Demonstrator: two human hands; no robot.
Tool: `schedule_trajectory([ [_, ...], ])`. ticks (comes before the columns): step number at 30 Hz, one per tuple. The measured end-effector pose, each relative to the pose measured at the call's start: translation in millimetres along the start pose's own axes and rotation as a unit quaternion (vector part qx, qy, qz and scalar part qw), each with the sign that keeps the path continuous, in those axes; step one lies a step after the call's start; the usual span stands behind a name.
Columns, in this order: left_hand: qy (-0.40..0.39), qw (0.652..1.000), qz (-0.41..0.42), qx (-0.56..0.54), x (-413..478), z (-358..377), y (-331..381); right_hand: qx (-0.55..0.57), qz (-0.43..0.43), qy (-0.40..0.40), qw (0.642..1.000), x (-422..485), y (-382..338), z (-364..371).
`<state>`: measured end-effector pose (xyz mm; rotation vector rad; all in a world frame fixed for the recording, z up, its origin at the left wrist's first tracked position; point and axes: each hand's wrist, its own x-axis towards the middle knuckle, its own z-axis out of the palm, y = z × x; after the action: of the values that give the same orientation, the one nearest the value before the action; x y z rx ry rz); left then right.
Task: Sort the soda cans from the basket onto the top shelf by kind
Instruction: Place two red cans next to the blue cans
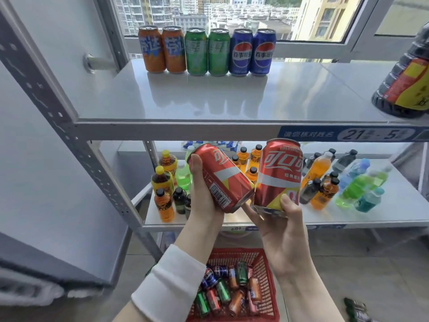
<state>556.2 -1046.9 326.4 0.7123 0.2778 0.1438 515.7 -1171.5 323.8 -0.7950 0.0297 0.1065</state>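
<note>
My left hand (201,201) grips a red cola can (220,176) tilted to the left. My right hand (282,231) holds a second red cola can (279,174) upright by its base. Both cans hang in front of the middle shelf, below the top shelf (232,98). At the back of the top shelf stand two orange cans (162,49), two green cans (207,52) and two blue cola cans (253,52) in a row. The red basket (267,287) on the floor below holds several mixed cans.
A large dark bottle (405,73) with a yellow and red label stands at the top shelf's right end. The middle shelf (348,217) carries several small drink bottles. A grey upright post (58,117) runs down the left. Bare shelf surface lies right of the blue cans.
</note>
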Motion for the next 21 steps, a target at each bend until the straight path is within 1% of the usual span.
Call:
schedule_trajectory([
  [5,0.045,0.997,0.019,0.067,0.6,18.2,-11.0,-0.033,-0.008,0.046,0.998,9.1,-10.1,-9.7],
  [7,0.054,0.995,0.026,0.080,0.9,29.9,-17.1,-0.039,-0.011,0.048,0.998,14.4,-18.6,-15.3],
  [9,0.054,0.993,0.036,0.095,0.7,43.0,-23.5,-0.041,-0.010,0.039,0.998,21.4,-30.6,-23.6],
  [11,0.063,0.992,0.023,0.104,2.5,54.6,-29.6,-0.059,-0.007,0.026,0.998,28.9,-45.4,-30.9],
  [14,0.056,0.994,0.014,0.088,11.2,71.9,-37.7,-0.087,0.002,0.014,0.996,40.3,-68.2,-41.2],
  [18,0.025,0.992,0.045,0.115,18.4,95.7,-47.8,-0.081,0.023,-0.019,0.996,60.4,-100.1,-56.4],
  [21,0.018,0.987,0.067,0.147,19.9,108.2,-53.7,-0.109,0.023,-0.036,0.993,77.3,-119.6,-68.0],
])
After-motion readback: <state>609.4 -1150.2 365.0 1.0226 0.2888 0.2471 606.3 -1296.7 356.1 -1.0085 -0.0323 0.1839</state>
